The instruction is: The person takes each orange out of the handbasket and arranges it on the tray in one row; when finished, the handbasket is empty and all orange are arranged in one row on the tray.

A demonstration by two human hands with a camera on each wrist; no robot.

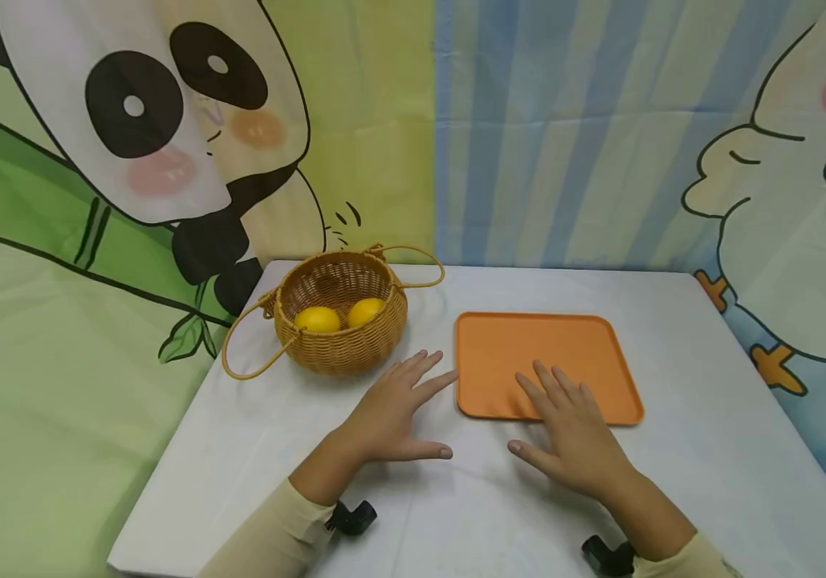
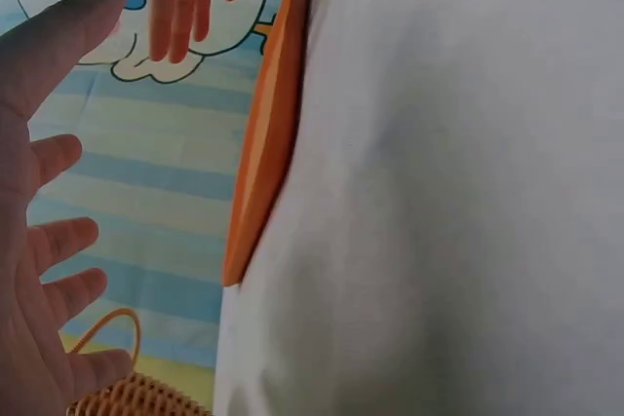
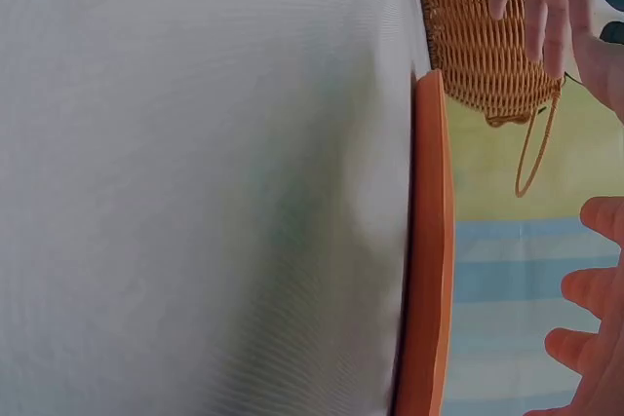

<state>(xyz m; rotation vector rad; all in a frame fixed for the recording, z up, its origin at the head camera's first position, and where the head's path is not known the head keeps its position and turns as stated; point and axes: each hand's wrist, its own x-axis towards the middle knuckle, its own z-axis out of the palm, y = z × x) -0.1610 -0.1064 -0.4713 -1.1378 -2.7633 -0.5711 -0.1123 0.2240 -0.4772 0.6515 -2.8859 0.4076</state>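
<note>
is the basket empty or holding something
Holding something: two yellow fruits lie inside the basket, visible through its open top in the head view.

From here, R hand (image 1: 575,441) hides pt of the tray (image 1: 492,361); basket (image 1: 347,353) front covers btms of yellow fruits (image 1: 317,319); sleeves (image 1: 268,534) run off btm of head view, can't see rest.
</note>
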